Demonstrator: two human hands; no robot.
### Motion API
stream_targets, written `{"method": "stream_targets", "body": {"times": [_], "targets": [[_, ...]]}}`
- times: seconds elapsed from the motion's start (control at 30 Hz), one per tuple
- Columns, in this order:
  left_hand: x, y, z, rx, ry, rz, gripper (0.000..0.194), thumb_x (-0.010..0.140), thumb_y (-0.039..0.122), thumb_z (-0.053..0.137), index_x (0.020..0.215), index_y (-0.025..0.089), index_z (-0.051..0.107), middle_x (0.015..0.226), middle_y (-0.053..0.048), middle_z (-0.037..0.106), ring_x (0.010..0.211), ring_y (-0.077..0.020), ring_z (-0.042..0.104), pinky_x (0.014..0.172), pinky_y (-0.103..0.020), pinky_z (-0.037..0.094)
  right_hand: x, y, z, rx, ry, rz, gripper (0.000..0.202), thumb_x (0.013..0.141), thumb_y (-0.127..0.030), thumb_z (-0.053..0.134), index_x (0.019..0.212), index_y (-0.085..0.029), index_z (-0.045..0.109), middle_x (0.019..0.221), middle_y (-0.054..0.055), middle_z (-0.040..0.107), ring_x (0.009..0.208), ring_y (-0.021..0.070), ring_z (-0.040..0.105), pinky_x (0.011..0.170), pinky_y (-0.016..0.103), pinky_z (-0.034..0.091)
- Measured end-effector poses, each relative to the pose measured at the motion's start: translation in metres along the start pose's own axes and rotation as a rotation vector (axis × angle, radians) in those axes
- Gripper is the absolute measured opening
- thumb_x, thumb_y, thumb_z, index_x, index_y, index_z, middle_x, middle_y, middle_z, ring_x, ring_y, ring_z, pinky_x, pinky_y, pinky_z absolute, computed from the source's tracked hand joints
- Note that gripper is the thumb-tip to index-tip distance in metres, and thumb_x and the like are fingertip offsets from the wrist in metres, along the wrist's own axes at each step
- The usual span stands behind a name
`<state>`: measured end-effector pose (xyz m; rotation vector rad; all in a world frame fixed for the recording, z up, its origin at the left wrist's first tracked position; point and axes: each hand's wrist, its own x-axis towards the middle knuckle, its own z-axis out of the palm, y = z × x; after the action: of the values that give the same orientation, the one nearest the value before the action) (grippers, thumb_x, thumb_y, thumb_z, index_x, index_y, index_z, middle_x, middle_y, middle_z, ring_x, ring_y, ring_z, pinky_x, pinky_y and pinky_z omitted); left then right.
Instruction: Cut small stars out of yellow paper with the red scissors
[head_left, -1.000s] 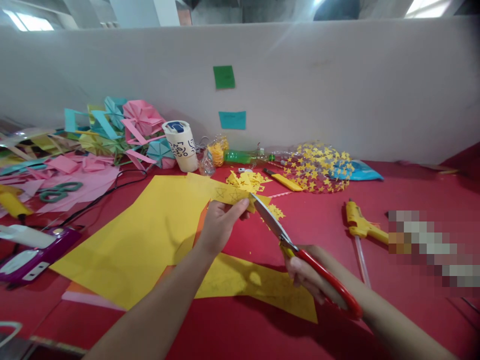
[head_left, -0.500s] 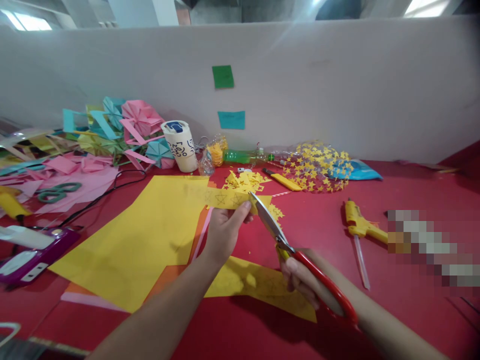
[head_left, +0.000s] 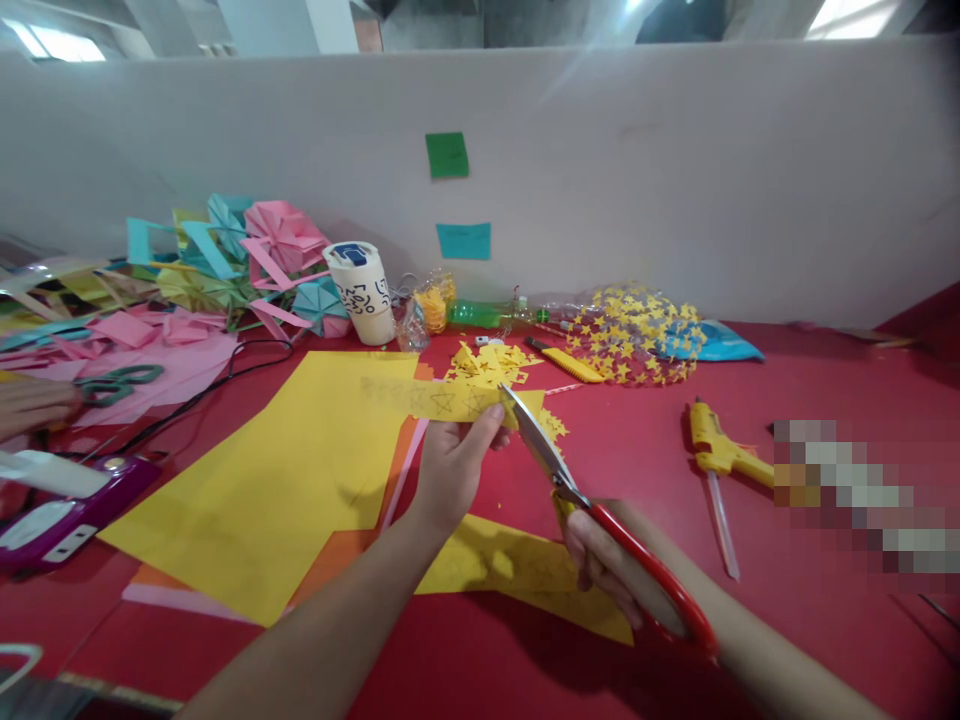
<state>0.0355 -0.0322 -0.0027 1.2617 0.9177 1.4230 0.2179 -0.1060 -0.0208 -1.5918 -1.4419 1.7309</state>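
My left hand (head_left: 452, 460) pinches a yellow paper strip (head_left: 420, 397) with stars drawn along it in dark lines. The red-handled scissors (head_left: 540, 440) are in my right hand (head_left: 611, 560), fingers closed round the handles. Their blade tips meet the strip at the star beside my left thumb. Behind the strip lies a pile of small yellow paper cut-outs (head_left: 491, 362), with more cut stars (head_left: 555, 425) partly behind the blades. Beneath my hands is another yellow paper piece (head_left: 502, 560) with faint drawings.
Large yellow sheets (head_left: 315, 450) lie left over orange and pink paper. A yellow cutter (head_left: 571, 363), a star-covered clear ball (head_left: 637, 335), a white cup (head_left: 361, 295) and a glue gun (head_left: 716, 445) stand around. Another person's hand (head_left: 34, 405) is near green scissors (head_left: 124, 383), behind a purple power strip (head_left: 75, 510).
Another person's hand has come in at the left edge, where the yellow glue gun was seen. My hands, the strip and the scissors have hardly moved.
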Motion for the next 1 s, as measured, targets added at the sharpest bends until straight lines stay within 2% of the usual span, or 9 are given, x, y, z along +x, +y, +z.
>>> {"method": "stream_targets", "body": {"times": [0.2,0.37,0.47,0.57,0.63,0.73,0.83,0.9,1.0], "targets": [[0.001,-0.003,-0.001,-0.023,-0.009,0.0,0.026,0.085,0.031,0.063,0.064,0.017,0.065,0.066,-0.002,0.068,0.061,-0.0128,0.062,0.06,-0.025,0.05,-0.001,0.003,-0.002,0.015,0.029,-0.055,0.058,0.082,-0.076,0.047,0.067,-0.02,0.049,0.044,-0.007,0.047,0.027,0.0057,0.039,0.027,0.016,0.027],[0.003,-0.006,-0.002,-0.122,-0.033,-0.015,0.02,0.085,0.029,0.064,0.069,0.018,0.067,0.065,-0.001,0.067,0.06,-0.0119,0.06,0.059,-0.024,0.048,0.001,0.001,-0.003,-0.013,0.011,0.012,0.056,0.082,-0.074,0.05,0.066,-0.02,0.049,0.043,-0.006,0.048,0.028,0.0065,0.042,0.027,0.015,0.027],[0.003,-0.007,-0.003,-0.159,-0.035,-0.038,0.017,0.084,0.029,0.066,0.072,0.017,0.069,0.065,-0.001,0.067,0.06,-0.0118,0.059,0.058,-0.025,0.047,-0.006,-0.009,-0.003,-0.025,0.031,-0.064,0.056,0.083,-0.073,0.05,0.064,-0.02,0.046,0.043,-0.008,0.043,0.028,0.0042,0.037,0.029,0.015,0.027],[0.004,-0.006,-0.005,-0.164,-0.04,-0.051,0.017,0.083,0.029,0.066,0.071,0.017,0.069,0.064,-0.001,0.067,0.059,-0.0124,0.058,0.058,-0.026,0.046,-0.014,-0.018,-0.002,-0.048,0.044,-0.133,0.058,0.081,-0.076,0.051,0.064,-0.021,0.041,0.049,-0.006,0.047,0.032,0.0033,0.038,0.031,0.015,0.028],[0.005,-0.005,-0.006,-0.142,-0.048,-0.053,0.018,0.082,0.03,0.065,0.069,0.017,0.069,0.063,-0.002,0.066,0.059,-0.0132,0.058,0.058,-0.027,0.046,-0.015,-0.02,-0.002,-0.065,0.047,-0.132,0.056,0.082,-0.073,0.052,0.064,-0.021,0.04,0.05,-0.006,0.047,0.034,0.004,0.039,0.033,0.016,0.029],[0.007,-0.002,-0.008,-0.138,-0.067,-0.049,0.018,0.081,0.028,0.064,0.067,0.018,0.068,0.061,-0.001,0.064,0.057,-0.0127,0.055,0.056,-0.027,0.044,-0.011,-0.015,-0.003,-0.096,0.068,-0.103,0.049,0.088,-0.061,0.054,0.062,-0.021,0.041,0.049,-0.005,0.045,0.039,0.0065,0.045,0.037,0.017,0.032],[0.009,0.001,-0.01,-0.186,-0.083,-0.048,0.015,0.078,0.026,0.065,0.066,0.018,0.067,0.058,0.0,0.061,0.053,-0.0111,0.052,0.052,-0.025,0.042,-0.005,-0.008,-0.004,-0.121,0.068,-0.059,0.046,0.086,-0.054,0.06,0.062,-0.02,0.042,0.049,-0.005,0.047,0.039,0.0073,0.045,0.037,0.017,0.031],[0.01,0.003,-0.012,-0.193,-0.09,-0.058,0.015,0.077,0.025,0.065,0.064,0.017,0.066,0.057,0.001,0.06,0.052,-0.0108,0.052,0.051,-0.025,0.042,-0.005,-0.006,-0.005,-0.126,0.054,-0.062,0.047,0.082,-0.058,0.064,0.063,-0.02,0.042,0.05,-0.004,0.049,0.038,0.0066,0.043,0.037,0.017,0.029],[0.012,0.004,-0.014,-0.19,-0.091,-0.079,0.014,0.075,0.025,0.065,0.063,0.017,0.064,0.057,0.001,0.06,0.052,-0.0107,0.052,0.05,-0.025,0.042,-0.009,-0.008,-0.006,-0.136,0.041,-0.126,0.054,0.083,-0.068,0.057,0.064,-0.02,0.042,0.052,-0.003,0.05,0.04,0.006,0.042,0.037,0.016,0.027]]}}
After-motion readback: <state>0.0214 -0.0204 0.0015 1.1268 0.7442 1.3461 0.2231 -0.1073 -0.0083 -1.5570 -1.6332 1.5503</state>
